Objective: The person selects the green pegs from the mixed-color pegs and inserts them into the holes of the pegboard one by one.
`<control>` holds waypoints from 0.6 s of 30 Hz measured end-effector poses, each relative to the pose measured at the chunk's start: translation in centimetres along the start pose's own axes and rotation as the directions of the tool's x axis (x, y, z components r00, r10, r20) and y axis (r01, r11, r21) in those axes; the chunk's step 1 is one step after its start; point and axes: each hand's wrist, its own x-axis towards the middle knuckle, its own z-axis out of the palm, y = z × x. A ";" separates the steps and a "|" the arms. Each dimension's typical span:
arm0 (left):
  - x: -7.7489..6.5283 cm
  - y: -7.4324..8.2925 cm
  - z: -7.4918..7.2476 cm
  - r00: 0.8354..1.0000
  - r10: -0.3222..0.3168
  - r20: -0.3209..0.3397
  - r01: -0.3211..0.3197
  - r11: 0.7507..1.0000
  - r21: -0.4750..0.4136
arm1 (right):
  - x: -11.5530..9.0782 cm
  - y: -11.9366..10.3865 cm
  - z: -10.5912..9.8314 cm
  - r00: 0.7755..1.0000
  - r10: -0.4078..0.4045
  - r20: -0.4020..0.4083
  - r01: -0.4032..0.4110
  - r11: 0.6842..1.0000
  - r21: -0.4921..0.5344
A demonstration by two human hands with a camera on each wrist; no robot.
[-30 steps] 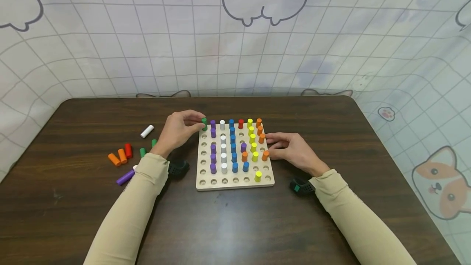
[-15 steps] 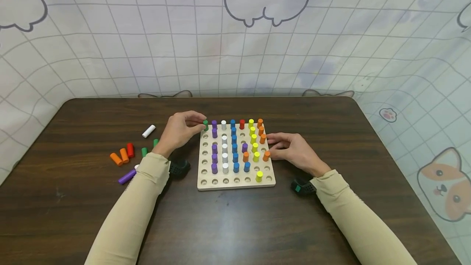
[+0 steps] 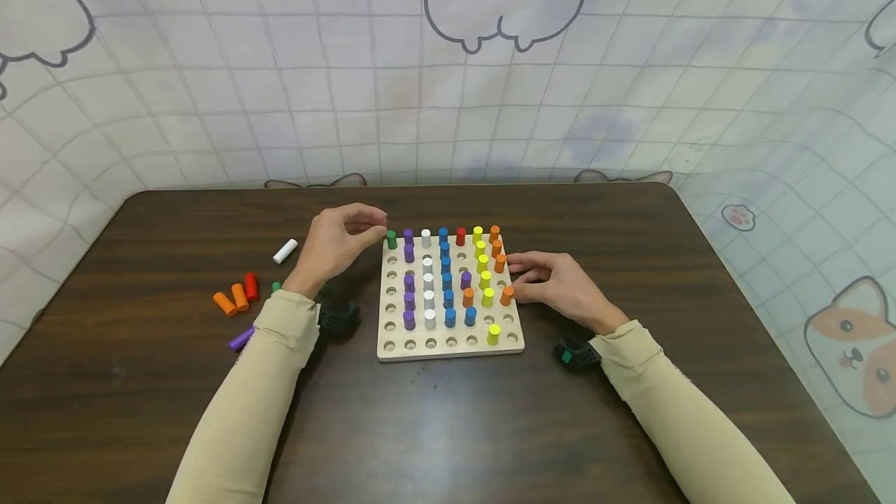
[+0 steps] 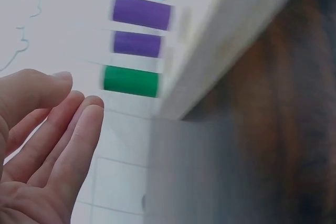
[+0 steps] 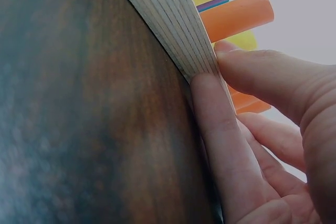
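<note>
A pale wooden pegboard (image 3: 448, 357) with rows of holes lies mid-table, bearing purple, white, blue, red, yellow and orange pegs. At its far left corner stands a green peg (image 3: 391, 239), upright in its hole. My left hand (image 3: 334, 243) hovers just left of it; the left wrist view shows a gap between the fingertips and the green peg (image 4: 130, 81), with nothing held. On the board's right side, my right hand (image 3: 556, 286) grips the edge. In the right wrist view the thumb lies at the top face near an orange peg (image 5: 239, 18), a finger against the layered side.
Loose pegs lie on the brown table (image 3: 448, 442) left of the board: a white peg (image 3: 285, 251), a red peg (image 3: 250, 286), orange pegs (image 3: 225, 304), a purple peg (image 3: 241, 339) and a green one (image 3: 276, 287). The left forearm partly covers this group. A patterned cloth (image 3: 350, 84) hangs behind the table.
My left hand has let go of the green peg and drawn slightly back to the left. The peg stays in the corner hole. My right hand keeps its place at the board's edge.
</note>
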 end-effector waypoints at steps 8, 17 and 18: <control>-0.6 0.6 -1.8 1.000 -0.010 -0.002 0.010 1.000 0.020 | 0.0 0.0 -0.2 1.000 -0.014 0.002 0.014 1.000 -0.020; -2.0 0.1 -3.0 0.999 -0.028 0.018 0.027 0.997 0.070 | -0.1 -0.1 -0.2 1.000 -0.019 0.005 0.019 1.000 -0.020; -2.1 0.0 -2.9 0.999 -0.030 0.021 0.028 0.996 0.082 | -0.2 -0.1 -0.2 1.000 -0.015 0.003 0.015 1.000 -0.020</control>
